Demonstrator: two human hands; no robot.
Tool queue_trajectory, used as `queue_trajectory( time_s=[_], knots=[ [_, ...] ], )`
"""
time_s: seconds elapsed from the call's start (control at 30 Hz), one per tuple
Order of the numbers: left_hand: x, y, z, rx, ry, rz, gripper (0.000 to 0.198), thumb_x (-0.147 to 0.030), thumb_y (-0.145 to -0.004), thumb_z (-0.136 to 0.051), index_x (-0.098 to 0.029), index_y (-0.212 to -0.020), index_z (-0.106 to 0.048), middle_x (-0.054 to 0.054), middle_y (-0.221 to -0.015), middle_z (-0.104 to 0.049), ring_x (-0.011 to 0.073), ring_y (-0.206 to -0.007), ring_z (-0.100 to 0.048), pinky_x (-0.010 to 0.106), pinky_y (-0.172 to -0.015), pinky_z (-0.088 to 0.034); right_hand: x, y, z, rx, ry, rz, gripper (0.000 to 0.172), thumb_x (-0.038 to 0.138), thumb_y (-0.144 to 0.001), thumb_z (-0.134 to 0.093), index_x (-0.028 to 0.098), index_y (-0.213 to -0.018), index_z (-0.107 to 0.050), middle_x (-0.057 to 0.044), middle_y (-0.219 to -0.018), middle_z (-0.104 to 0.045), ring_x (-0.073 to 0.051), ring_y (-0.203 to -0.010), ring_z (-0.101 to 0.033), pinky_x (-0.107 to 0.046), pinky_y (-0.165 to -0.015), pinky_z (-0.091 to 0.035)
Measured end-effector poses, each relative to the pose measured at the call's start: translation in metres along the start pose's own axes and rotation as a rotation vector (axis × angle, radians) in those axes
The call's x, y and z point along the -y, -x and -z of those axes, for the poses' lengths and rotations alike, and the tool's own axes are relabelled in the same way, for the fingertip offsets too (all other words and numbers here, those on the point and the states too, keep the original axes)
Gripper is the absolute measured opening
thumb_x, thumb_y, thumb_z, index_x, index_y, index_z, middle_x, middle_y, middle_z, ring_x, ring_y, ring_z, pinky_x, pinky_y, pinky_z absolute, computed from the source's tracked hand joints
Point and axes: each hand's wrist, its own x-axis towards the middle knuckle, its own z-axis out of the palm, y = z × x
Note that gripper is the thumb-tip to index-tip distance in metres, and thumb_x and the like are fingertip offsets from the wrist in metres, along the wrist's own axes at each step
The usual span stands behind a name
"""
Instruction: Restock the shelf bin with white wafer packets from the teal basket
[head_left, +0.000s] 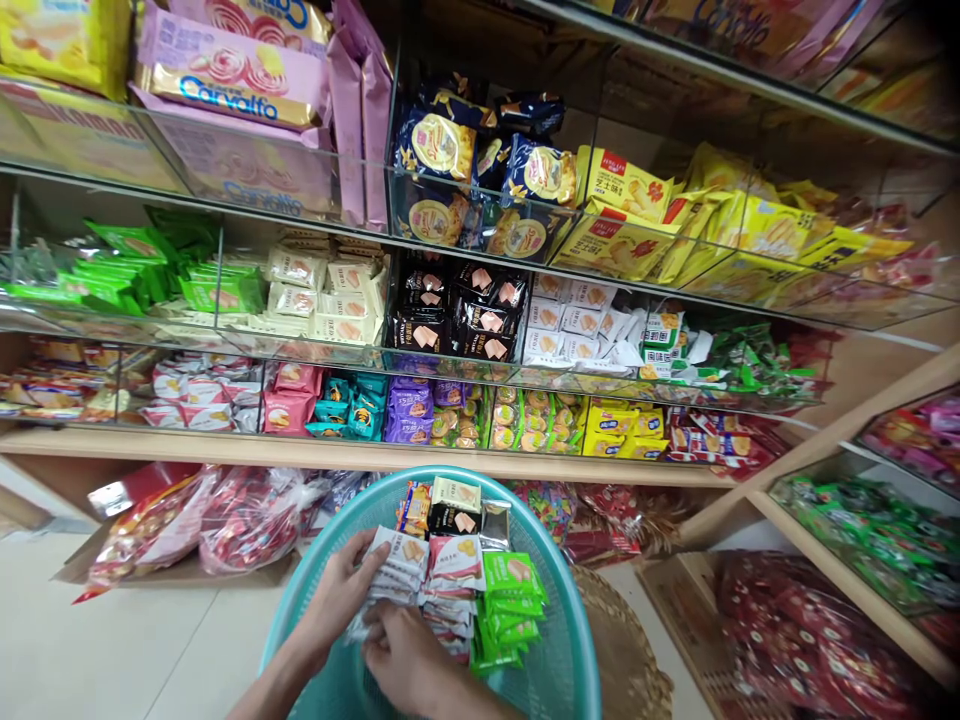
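A teal plastic basket (pixel 270 640) holds stacks of small wrapped snacks. On its left side, my left hand (pixel 337 590) is closed around a stack of white snack packets (pixel 405 552), thumb on the top one. Curled at the stack's near end, my right hand (pixel 405 650) grips the packets' lower edge; its fingertips are partly hidden. Beside the white stack lie pink-and-white packets (pixel 456 565), then green packets (pixel 514 595). Behind these sit a cream packet (pixel 456 494), a black packet (pixel 454 520), an orange packet (pixel 414 508) and a silver packet (pixel 496 527).
Glass-fronted shelves of sorted snacks rise ahead, with black packets (pixel 487 315) and white packets (pixel 577 320) in compartments. A wooden ledge (pixel 225 452) runs just beyond the basket. Bagged snacks (pixel 251 525) sit below it. At right stand a woven lid-like disc (pixel 626 640) and a cardboard box (pixel 682 620).
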Motion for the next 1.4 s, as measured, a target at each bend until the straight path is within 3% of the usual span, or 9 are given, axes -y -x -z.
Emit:
queue_trajectory(
  time_s=[0.13, 0.4, 0.63, 0.87, 0.97, 1.03, 1.13, 1.4],
  knots=[
    [-0.001, -0.001, -0.001, -0.019, -0.006, -0.013, 0.052, -0.052, -0.073, -0.061, -0.013, -0.108, -0.062, 0.006, -0.096, -0.073, 0.0247, -0.091, -0.065, 0.031, -0.076, -0.050, -0.004, -0.004, -0.004, -0.033, 0.039, -0.008, 0.032, 0.014, -0.078, -0.048, 0.019, -0.105, -0.062, -0.010, -0.097, -0.068, -0.022, -0.095, -0.064, -0.033, -0.083, -0.049],
    [0.008, -0.002, 0.002, -0.042, -0.033, 0.020, 0.056, -0.052, -0.074, -0.060, -0.011, -0.113, -0.060, 0.009, -0.099, -0.072, 0.0270, -0.092, -0.064, 0.033, -0.074, -0.051, -0.001, -0.002, -0.004, 0.015, 0.090, 0.001, 0.031, 0.020, -0.078, -0.050, 0.021, -0.106, -0.062, -0.011, -0.100, -0.067, -0.025, -0.091, -0.066, -0.035, -0.079, -0.051],
    [0.010, -0.004, 0.001, -0.065, -0.006, 0.043, 0.070, -0.049, -0.074, -0.059, -0.009, -0.130, -0.046, 0.018, -0.138, -0.050, 0.0302, -0.124, -0.050, 0.037, -0.097, -0.044, -0.006, -0.002, -0.006, 0.019, 0.021, -0.026, 0.030, 0.021, -0.078, -0.053, 0.024, -0.106, -0.061, -0.005, -0.095, -0.067, -0.021, -0.082, -0.066, -0.031, -0.071, -0.051],
    [0.004, 0.000, 0.003, -0.077, 0.024, 0.044, 0.064, -0.054, -0.073, -0.060, -0.011, -0.120, -0.052, 0.010, -0.101, -0.070, 0.0255, -0.092, -0.064, 0.032, -0.075, -0.051, 0.002, 0.003, 0.001, -0.022, -0.078, -0.011, 0.027, 0.015, -0.074, -0.053, 0.020, -0.100, -0.062, -0.007, -0.092, -0.068, -0.021, -0.084, -0.067, -0.032, -0.076, -0.052],
    [0.009, -0.002, 0.005, -0.104, 0.037, 0.040, 0.063, -0.054, -0.070, -0.062, -0.012, -0.116, -0.054, 0.007, -0.092, -0.070, 0.0237, -0.086, -0.064, 0.030, -0.071, -0.050, 0.003, 0.005, 0.005, 0.022, -0.291, -0.071, 0.020, 0.015, -0.078, -0.049, 0.017, -0.097, -0.057, -0.004, -0.074, -0.066, -0.019, -0.067, -0.068, -0.028, -0.060, -0.053],
    [0.012, -0.003, 0.005, -0.103, 0.046, 0.042, 0.062, -0.054, -0.070, -0.063, -0.012, -0.115, -0.054, 0.006, -0.091, -0.070, 0.0234, -0.085, -0.064, 0.030, -0.072, -0.050, 0.004, 0.006, 0.009, 0.053, -0.402, -0.140, 0.015, 0.018, -0.082, -0.045, 0.017, -0.095, -0.053, 0.001, -0.057, -0.059, -0.018, -0.053, -0.066, -0.023, -0.045, -0.048],
    [0.013, -0.003, 0.005, -0.093, 0.051, 0.047, 0.060, -0.053, -0.071, -0.061, -0.014, -0.115, -0.054, 0.006, -0.093, -0.069, 0.0235, -0.088, -0.063, 0.031, -0.075, -0.049, 0.006, 0.008, 0.017, 0.013, -0.395, -0.194, 0.011, 0.023, -0.086, -0.044, 0.017, -0.093, -0.049, 0.005, -0.046, -0.049, -0.019, -0.045, -0.062, -0.019, -0.034, -0.040],
    [0.007, -0.001, 0.000, -0.063, 0.040, 0.055, 0.060, -0.053, -0.073, -0.061, -0.015, -0.118, -0.051, 0.007, -0.098, -0.067, 0.0226, -0.090, -0.061, 0.030, -0.076, -0.048, 0.006, 0.012, 0.022, -0.061, -0.320, -0.179, 0.021, 0.031, -0.086, -0.046, 0.018, -0.102, -0.046, 0.001, -0.063, -0.057, -0.015, -0.040, -0.059, -0.018, -0.029, -0.035]
  ],
)
